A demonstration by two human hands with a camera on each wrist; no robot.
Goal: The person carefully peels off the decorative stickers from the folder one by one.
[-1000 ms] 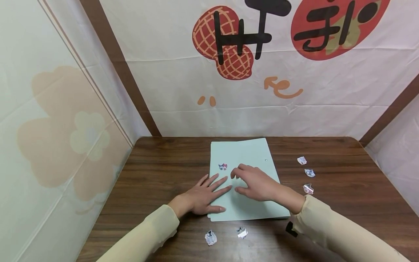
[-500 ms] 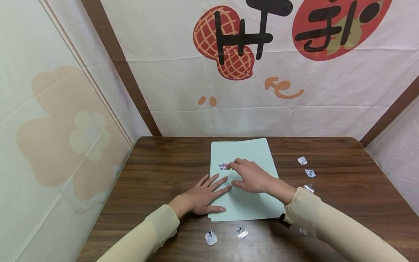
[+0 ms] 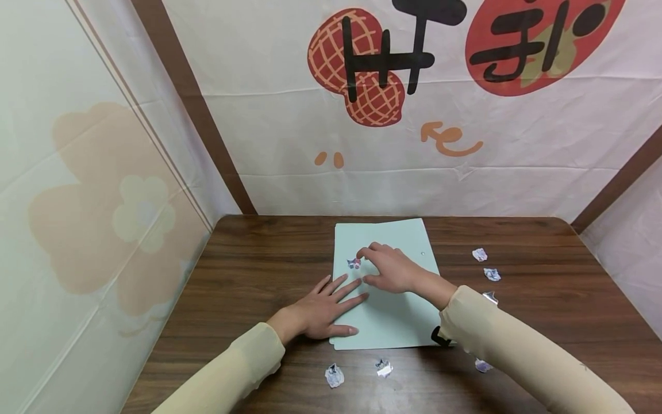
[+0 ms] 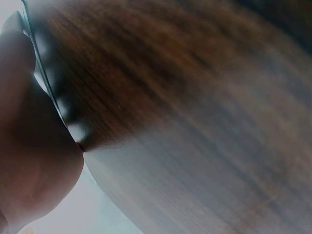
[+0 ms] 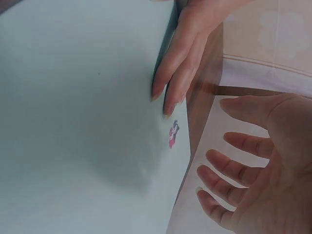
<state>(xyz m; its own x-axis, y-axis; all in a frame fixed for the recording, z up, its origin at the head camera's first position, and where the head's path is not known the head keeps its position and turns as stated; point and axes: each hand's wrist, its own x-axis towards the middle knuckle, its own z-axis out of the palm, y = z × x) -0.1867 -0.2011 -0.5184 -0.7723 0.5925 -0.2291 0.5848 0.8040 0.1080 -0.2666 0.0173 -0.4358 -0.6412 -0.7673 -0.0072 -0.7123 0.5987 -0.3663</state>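
A small colourful sticker (image 3: 354, 263) of two cartoon figures lies on the upper left part of a pale green sheet (image 3: 380, 236), and it shows in the right wrist view as well. Just right of this sticker my right hand (image 3: 390, 268) hovers over the sheet, fingers loosely bent and holding nothing. The right wrist view has that hand's palm (image 5: 278, 180) apart from the paper. My left hand (image 3: 323, 310) lies spread, pressing on the sheet's left side. The left wrist view catches only part of it, at the sheet's edge.
Crumpled shiny scraps lie on the brown wooden table (image 3: 258, 276): one scrap (image 3: 334, 375) and another scrap (image 3: 384, 368) by the front, several on the right, such as a scrap (image 3: 480, 254). Fabric walls (image 3: 289, 126) with printed drawings stand behind and to the left.
My right hand has moved up the sheet to the sticker, covered its right end, and now sits slightly higher with the sticker showing. My left hand has stayed still.
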